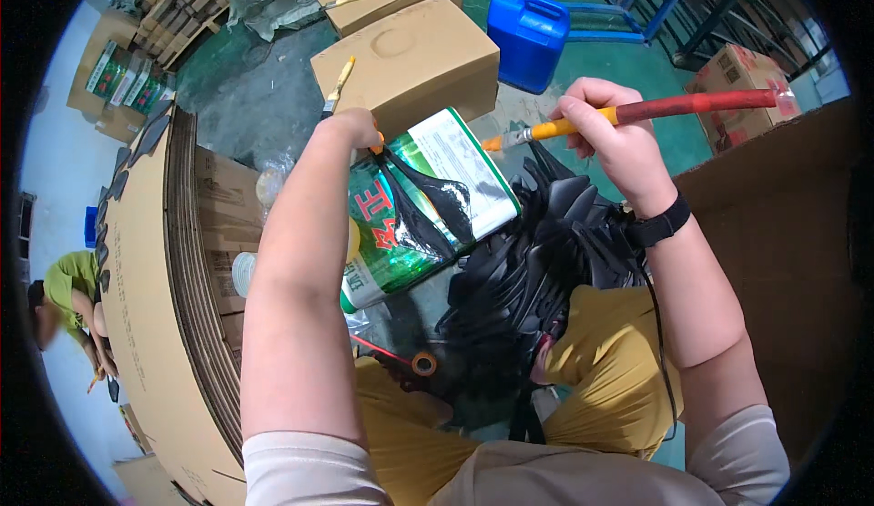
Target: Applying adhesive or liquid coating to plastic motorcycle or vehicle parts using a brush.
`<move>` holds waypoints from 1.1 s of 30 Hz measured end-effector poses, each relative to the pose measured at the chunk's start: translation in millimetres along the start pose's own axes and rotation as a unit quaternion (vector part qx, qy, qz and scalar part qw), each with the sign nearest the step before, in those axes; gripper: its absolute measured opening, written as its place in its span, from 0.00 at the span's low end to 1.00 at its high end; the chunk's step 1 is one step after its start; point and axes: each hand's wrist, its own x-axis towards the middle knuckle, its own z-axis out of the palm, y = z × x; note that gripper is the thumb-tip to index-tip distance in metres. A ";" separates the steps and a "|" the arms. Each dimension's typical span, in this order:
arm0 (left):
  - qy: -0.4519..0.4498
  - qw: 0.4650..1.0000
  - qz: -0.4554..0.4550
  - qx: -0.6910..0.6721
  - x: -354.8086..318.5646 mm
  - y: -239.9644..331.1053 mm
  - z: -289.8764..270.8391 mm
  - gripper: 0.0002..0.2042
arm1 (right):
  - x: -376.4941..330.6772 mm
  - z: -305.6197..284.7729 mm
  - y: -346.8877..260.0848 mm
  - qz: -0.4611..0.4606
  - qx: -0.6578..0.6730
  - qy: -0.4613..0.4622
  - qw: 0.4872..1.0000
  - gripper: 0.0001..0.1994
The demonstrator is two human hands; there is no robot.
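Note:
My right hand [610, 132] is closed round a paintbrush [692, 105] with a red and yellow handle, its bristles pointing left. My left hand [355, 130] is at the narrow ends of two shiny black sole-shaped pieces [428, 201], an orange covering showing at a fingertip; its other fingers are mostly hidden. Those pieces lie across a green and white tin [487, 178] lying flat in front of me. The brush tip is just beyond the tin's right edge, apart from the pieces. A heap of similar black pieces [546, 242] lies right of the tin, by my knees.
Behind the tin stand a cardboard box [410, 60] with a yellow-handled brush [343, 78] beside it, and a blue jerrycan [528, 37]. Stacked cardboard [182, 278] rises at left, a carton wall [783, 260] at right. A tape roll [424, 364] lies near my legs. Another person [73, 292] crouches far left.

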 end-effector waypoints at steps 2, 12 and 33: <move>-0.020 1.000 0.007 0.018 7.3 -2.5 1.0 0.19 | 1.6 0.0 1.2 -0.014 -0.001 0.002 1.000 0.12; 0.028 0.995 0.091 0.010 -46.6 -13.6 -45.6 0.16 | 10.7 -12.9 -12.0 -0.051 0.050 0.050 0.996 0.12; 0.463 0.750 -0.145 -0.449 -415.1 -85.8 -14.1 0.11 | 41.0 -66.6 -14.8 -0.111 0.348 0.178 0.914 0.11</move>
